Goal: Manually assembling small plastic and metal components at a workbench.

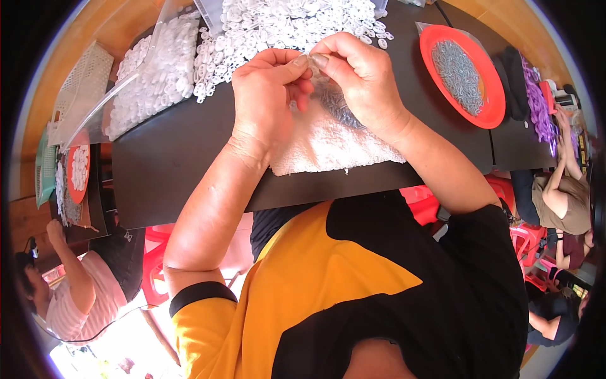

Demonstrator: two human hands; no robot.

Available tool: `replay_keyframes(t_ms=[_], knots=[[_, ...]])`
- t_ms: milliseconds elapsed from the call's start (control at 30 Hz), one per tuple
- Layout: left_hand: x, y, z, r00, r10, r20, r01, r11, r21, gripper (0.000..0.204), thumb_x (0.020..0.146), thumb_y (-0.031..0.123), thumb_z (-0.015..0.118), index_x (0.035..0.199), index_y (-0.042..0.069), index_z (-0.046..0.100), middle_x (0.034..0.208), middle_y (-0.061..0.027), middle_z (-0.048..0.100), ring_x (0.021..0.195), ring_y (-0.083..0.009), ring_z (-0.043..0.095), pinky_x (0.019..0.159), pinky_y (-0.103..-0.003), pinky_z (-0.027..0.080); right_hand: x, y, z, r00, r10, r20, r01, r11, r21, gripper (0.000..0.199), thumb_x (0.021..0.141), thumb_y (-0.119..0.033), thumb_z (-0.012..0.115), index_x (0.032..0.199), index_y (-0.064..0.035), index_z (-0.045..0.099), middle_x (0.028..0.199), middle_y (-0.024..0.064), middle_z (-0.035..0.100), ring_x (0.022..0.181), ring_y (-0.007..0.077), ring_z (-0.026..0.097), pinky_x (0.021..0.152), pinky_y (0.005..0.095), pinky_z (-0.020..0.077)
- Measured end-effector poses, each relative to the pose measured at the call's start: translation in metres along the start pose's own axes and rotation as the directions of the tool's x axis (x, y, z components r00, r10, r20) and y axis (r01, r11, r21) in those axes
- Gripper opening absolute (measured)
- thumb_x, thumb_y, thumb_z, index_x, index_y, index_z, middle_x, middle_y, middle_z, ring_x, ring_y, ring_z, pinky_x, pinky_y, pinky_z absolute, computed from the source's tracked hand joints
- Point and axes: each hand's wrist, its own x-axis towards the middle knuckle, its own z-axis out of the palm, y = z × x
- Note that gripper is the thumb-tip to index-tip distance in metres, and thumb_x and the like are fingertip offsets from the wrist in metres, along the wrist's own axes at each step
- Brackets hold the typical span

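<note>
Right, a small clear plastic piece [314, 71] is pinched between both thumbs and forefingers, held just above the white towel [328, 148] at table centre. Left hand [268, 95] and right hand [360, 79] are brought together, fingertips touching at the piece; what exactly is gripped can't be resolved. A small heap of grey parts [341, 107] is seen on the towel, directly under the right hand. At 12 o'clock from the hands, a heap of white plastic rings [278, 25] is spread on the black table [170, 158]. At 10 o'clock, a clear bag of the same white rings [151, 69] is lying. At 2 o'clock, a red plate [489, 104] loaded with grey parts is set, well apart. Other people are seated at 8 and 4 o'clock.
</note>
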Motion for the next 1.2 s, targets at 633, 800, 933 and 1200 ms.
replay_keyframes(t_ms=[633, 800, 933, 1200], knots=[[-0.009, -0.004, 0.007, 0.995, 0.088, -0.053, -0.081, 0.988, 0.131, 0.006, 0.088, 0.002, 0.063, 0.087, -0.004, 0.062, 0.073, -0.0069, 0.063, 0.057, -0.0117, 0.056, 0.043, -0.023, 0.040, -0.003, -0.011, -0.004, 0.972, 0.198, 0.123, -0.192, 0.980, -0.056, 0.005, 0.093, -0.006, 0.056, 0.093, -0.0016, 0.059, 0.075, 0.0003, 0.061, 0.066, 0.0059, 0.055, 0.060, 0.0217, 0.0463], [-0.004, 0.000, 0.008, 0.995, 0.097, -0.036, -0.092, 0.989, 0.117, 0.006, 0.088, 0.002, 0.063, 0.087, -0.004, 0.061, 0.073, -0.0078, 0.063, 0.057, -0.0123, 0.056, 0.044, -0.024, 0.041, -0.001, -0.009, -0.001, 0.979, 0.193, 0.059, -0.193, 0.981, 0.004, 0.007, 0.090, -0.005, 0.056, 0.092, -0.0012, 0.061, 0.074, 0.0052, 0.063, 0.065, 0.0114, 0.058, 0.061, 0.0249, 0.0473], [-0.005, 0.001, 0.002, 0.997, 0.073, -0.036, -0.070, 0.995, 0.076, 0.007, 0.088, 0.002, 0.063, 0.088, -0.005, 0.061, 0.075, -0.0099, 0.063, 0.058, -0.0140, 0.057, 0.046, -0.025, 0.042, 0.001, -0.015, -0.009, 0.990, 0.116, 0.081, -0.113, 0.993, -0.044, 0.007, 0.086, -0.002, 0.057, 0.092, -0.0022, 0.062, 0.075, 0.0100, 0.065, 0.066, 0.0184, 0.062, 0.061, 0.0298, 0.0487], [-0.002, 0.001, 0.001, 0.998, 0.053, -0.019, -0.052, 0.996, 0.076, 0.008, 0.088, 0.001, 0.062, 0.090, -0.006, 0.062, 0.077, -0.0112, 0.064, 0.059, -0.0146, 0.058, 0.047, -0.026, 0.043, 0.003, -0.003, -0.012, 0.985, -0.143, 0.097, 0.164, 0.952, -0.259, 0.007, 0.091, -0.001, 0.058, 0.098, -0.0008, 0.059, 0.083, 0.0062, 0.065, 0.075, 0.0131, 0.061, 0.068, 0.0254, 0.0488]])
